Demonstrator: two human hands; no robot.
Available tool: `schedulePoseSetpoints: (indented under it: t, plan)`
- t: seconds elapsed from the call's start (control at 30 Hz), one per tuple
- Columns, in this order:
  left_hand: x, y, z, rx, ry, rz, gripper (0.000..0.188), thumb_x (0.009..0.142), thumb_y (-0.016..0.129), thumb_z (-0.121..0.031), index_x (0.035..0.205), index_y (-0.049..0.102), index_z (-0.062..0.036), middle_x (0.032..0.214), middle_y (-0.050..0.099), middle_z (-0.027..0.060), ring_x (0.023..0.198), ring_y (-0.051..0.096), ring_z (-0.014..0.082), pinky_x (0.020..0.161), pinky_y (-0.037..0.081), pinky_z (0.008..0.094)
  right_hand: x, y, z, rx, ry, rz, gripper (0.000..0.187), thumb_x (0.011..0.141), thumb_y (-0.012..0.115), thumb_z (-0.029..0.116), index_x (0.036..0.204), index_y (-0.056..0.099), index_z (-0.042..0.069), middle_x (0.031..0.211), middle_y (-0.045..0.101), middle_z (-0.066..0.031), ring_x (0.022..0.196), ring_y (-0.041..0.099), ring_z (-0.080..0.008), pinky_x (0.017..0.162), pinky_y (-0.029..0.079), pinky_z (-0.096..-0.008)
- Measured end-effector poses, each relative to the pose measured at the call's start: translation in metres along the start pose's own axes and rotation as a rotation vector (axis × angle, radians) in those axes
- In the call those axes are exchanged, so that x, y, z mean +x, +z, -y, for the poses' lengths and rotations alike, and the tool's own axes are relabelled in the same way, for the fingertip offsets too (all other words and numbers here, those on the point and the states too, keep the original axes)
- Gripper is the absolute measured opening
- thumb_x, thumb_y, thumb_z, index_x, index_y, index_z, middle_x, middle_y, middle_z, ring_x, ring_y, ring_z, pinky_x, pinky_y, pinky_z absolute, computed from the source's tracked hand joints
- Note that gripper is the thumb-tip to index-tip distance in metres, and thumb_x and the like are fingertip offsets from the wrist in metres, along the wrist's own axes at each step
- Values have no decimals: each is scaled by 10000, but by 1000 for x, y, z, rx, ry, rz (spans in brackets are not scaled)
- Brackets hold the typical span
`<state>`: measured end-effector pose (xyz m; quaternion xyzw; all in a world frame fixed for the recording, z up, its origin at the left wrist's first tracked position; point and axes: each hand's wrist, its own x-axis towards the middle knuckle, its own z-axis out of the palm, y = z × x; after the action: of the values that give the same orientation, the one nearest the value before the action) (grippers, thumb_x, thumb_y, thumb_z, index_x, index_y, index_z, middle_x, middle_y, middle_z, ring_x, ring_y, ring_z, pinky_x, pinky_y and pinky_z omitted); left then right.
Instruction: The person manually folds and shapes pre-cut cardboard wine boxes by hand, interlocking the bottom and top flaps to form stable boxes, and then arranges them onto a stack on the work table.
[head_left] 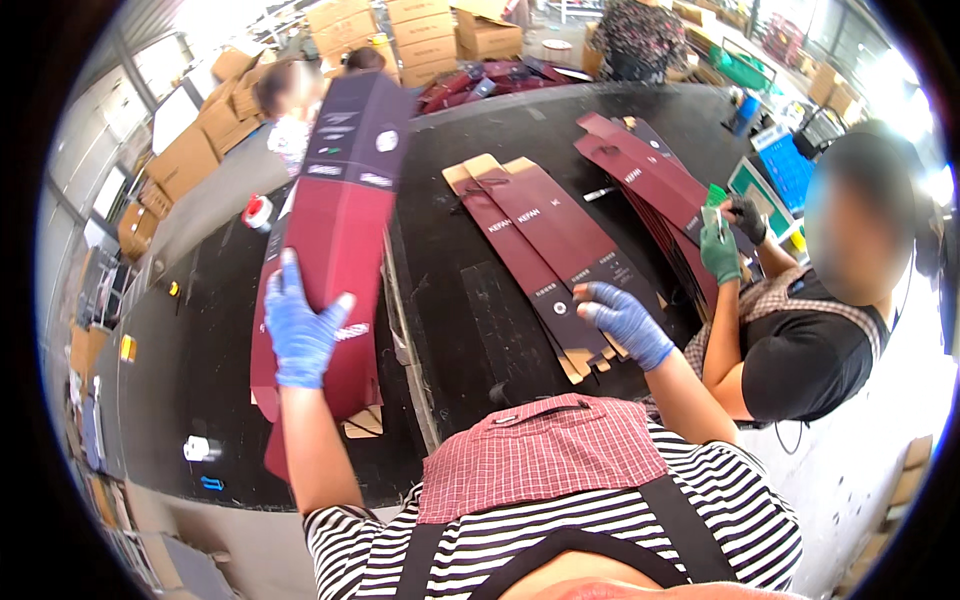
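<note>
My left hand (300,330), in a blue glove, lies with fingers and thumb spread on a long maroon carton (345,240). This carton has a dark purple end at the far side and is slightly blurred. Its lower end rests over other maroon cardboard, with a tan flap showing beneath. My right hand (628,325), also gloved in blue with bare fingertips, has its fingers apart and slightly bent. It is over the near end of several flattened maroon cartons (530,225) on the black table; whether it touches them I cannot tell.
At the right a co-worker's green-gloved hand (718,250) is by another stack of maroon cartons (650,175). A white pen (598,194) lies between the stacks. On the black table (180,370) are a red-and-white roll (258,212) and a white roll (202,448). Brown boxes (420,35) stand behind.
</note>
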<state>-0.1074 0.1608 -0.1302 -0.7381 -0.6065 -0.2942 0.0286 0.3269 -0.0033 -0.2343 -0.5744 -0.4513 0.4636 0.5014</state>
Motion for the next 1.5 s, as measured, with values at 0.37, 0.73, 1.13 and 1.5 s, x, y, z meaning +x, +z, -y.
schedulePoseSetpoints:
  t: [0.37, 0.73, 1.13, 1.5]
  plan:
    - [116, 109, 123, 553, -135, 253, 1007, 826, 782, -549, 1640, 307, -193, 1645, 323, 259, 1482, 400, 411, 1170, 383, 559, -38, -55, -146, -655, 249, -318, 607, 876, 758, 288, 1361, 591, -37, 1324, 652, -280, 1235, 640, -402, 1057, 510, -424]
    - [47, 147, 161, 337, -5, 251, 739, 853, 819, -330, 1491, 537, -87, 1596, 416, 204, 1476, 381, 385, 1214, 365, 471, -28, -79, -187, -928, 445, -402, 852, 837, 807, 398, 1545, 439, 102, 1565, 467, -165, 1434, 434, -379, 1184, 391, -471]
    - [-147, 181, 50, -363, 30, 293, 638, 818, 821, -214, 1385, 608, -14, 1517, 473, 245, 1411, 446, 400, 1205, 357, 463, 2, -77, -165, -1173, 538, -303, 709, 875, 754, 551, 1470, 549, 223, 1353, 601, -146, 1307, 539, -337, 1078, 453, -475]
    - [-180, 158, 18, -503, -16, 384, 608, 855, 800, -204, 1396, 604, -7, 1529, 462, 260, 1423, 451, 400, 1199, 380, 438, 12, -48, -135, -1229, 642, -318, 798, 764, 841, 621, 1291, 639, 58, 1426, 580, -156, 1346, 544, -335, 1075, 478, -468]
